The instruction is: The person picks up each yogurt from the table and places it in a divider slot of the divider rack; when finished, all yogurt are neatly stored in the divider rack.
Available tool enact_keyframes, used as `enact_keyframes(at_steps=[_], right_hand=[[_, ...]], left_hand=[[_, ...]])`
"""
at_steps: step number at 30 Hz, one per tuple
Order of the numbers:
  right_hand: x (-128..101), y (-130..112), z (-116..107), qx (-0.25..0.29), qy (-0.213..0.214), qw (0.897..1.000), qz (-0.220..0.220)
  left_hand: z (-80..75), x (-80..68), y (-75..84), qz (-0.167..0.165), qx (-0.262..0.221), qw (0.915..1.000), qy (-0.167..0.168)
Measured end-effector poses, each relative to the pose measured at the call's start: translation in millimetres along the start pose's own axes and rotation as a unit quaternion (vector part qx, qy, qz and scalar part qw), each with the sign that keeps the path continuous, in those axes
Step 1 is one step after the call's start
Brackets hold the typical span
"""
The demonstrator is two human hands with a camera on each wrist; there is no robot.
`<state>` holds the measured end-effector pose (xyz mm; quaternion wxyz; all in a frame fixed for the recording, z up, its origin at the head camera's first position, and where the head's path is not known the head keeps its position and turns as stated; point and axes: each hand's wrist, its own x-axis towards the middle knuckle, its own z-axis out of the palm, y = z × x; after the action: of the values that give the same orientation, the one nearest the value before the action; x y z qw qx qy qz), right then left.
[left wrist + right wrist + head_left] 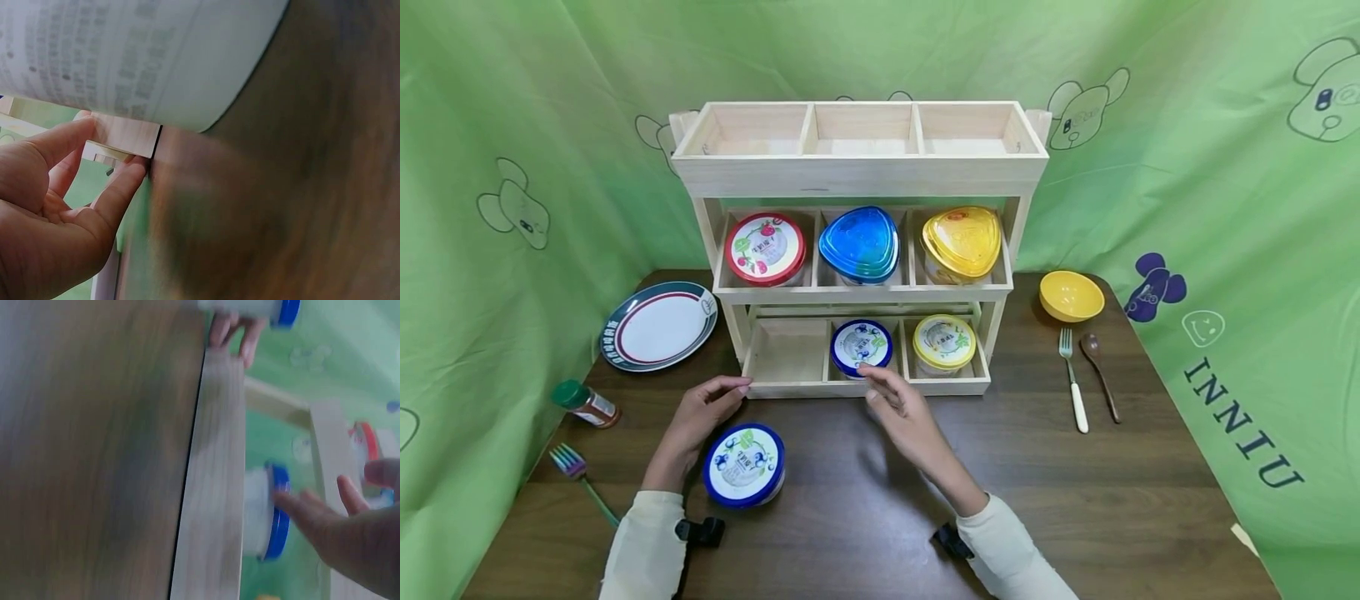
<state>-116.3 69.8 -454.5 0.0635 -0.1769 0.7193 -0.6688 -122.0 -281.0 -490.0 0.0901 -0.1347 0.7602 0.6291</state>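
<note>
A pale wooden three-tier rack (859,177) stands at the back of the table. My left hand (703,412) pinches the front left corner of its bottom tray (786,389), thumb and fingers on either side of the wood in the left wrist view. My right hand (908,414) hovers at the tray's front with fingers extended, one fingertip at the lid of a small blue-lidded tub (859,343) in the middle compartment. A yellow-lidded tub (944,340) sits in the right compartment. Another blue-lidded tub (745,463) stands on the table beside my left wrist.
The middle tier holds a red-lidded tub (765,248), a blue-lidded container (860,243) and a yellow-lidded one (962,242). At left are a plate (660,325), a spice jar (585,403) and a fork (583,482). At right are a yellow bowl (1071,296), fork (1074,383) and spoon (1101,377).
</note>
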Motion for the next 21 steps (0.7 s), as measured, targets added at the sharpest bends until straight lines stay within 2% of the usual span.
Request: enact_keyframes(at_steps=[4, 9, 15, 21], right_hand=[[-3, -4, 22, 0.000, -0.012, 1.000, -0.004], [-7, -3, 48, 0.000, -0.067, 0.998, 0.008], [-11, 3, 77, 0.012, -0.136, 0.990, 0.031], [-14, 9, 94, -0.014, -0.167, 0.984, 0.054]], left_hand=[[-0.1, -0.4, 1.4, 0.003, 0.000, 1.0000, 0.000], [-1.1, 0.4, 1.1, 0.000, 0.000, 1.0000, 0.002], [0.6, -0.4, 2.0, -0.002, 0.007, 1.0000, 0.003], [1.9, -2.7, 3.5, 0.010, 0.008, 0.9999, -0.002]])
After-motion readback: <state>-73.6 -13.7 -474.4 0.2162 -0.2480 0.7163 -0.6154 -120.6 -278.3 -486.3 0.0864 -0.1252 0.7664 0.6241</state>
